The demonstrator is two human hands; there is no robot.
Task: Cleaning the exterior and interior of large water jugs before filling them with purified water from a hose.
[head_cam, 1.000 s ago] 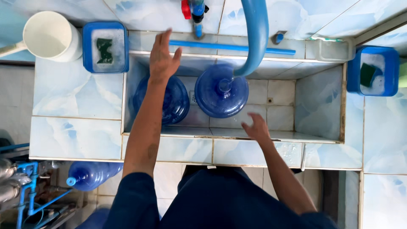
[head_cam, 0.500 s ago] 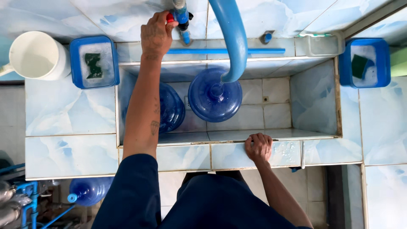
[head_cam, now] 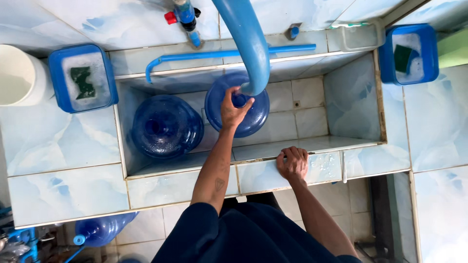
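Note:
Two large blue water jugs stand upright in a tiled basin [head_cam: 351, 104]. A thick blue hose [head_cam: 246, 44] curves down from above into the mouth of the right jug [head_cam: 258, 114]. My left hand [head_cam: 233, 109] reaches into the basin and curls its fingers around the hose end at that jug's mouth. The left jug [head_cam: 165, 127] stands apart with its mouth uncovered. My right hand [head_cam: 292, 163] grips the basin's front edge [head_cam: 185, 175].
A tap with a red handle [head_cam: 181, 14] and a thin blue pipe [head_cam: 219, 56] run along the back wall. Blue tubs with green sponges [head_cam: 83, 78] [head_cam: 408, 54] sit on both ledges, beside a white bucket [head_cam: 19, 75]. Another blue jug [head_cam: 100, 229] lies on the floor.
My left hand dropped from the tap on the back wall down to the hose end at the right jug. My right hand stayed on the basin's front edge.

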